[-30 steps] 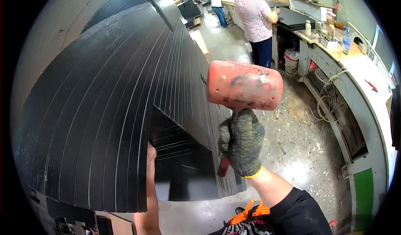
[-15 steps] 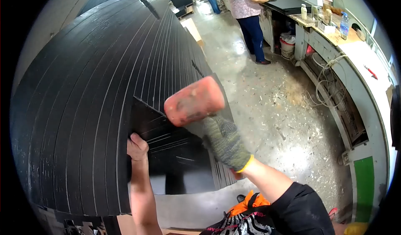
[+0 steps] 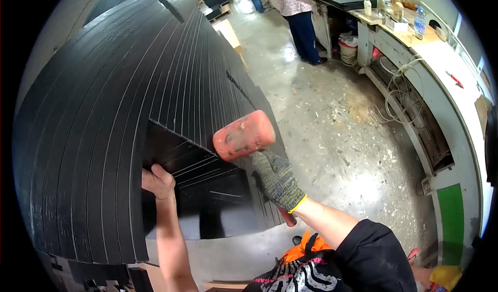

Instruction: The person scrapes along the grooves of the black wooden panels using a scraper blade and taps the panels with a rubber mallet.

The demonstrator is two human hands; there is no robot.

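My right hand [image 3: 275, 180], in a grey-green knitted glove with a yellow cuff, is closed round the handle of a mallet [image 3: 244, 135]. The mallet has a thick, scuffed red head and a reddish handle end [image 3: 287, 217] below my hand. Its head is over the edge of the stacked black panels [image 3: 181, 100]; I cannot tell whether it touches them. My bare left hand [image 3: 160, 181] grips the edge of a black panel at the stack's near corner, thumb showing and fingertips hidden. Beneath it lies a glossy black panel surface [image 3: 223, 209].
A long workbench [image 3: 456, 100] curves along the right, with a spray bottle [image 3: 419, 22], red-handled tool [image 3: 454, 79] and coiled cables [image 3: 402, 92]. A person [image 3: 298, 11] stands at its far end near a bucket [image 3: 348, 50]. Speckled concrete floor [image 3: 332, 120] lies between stack and bench.
The view has shifted, so the surroundings appear farther left and up. The mallet head has moved down and right relative to the panels. My left hand stays at the panel edge.
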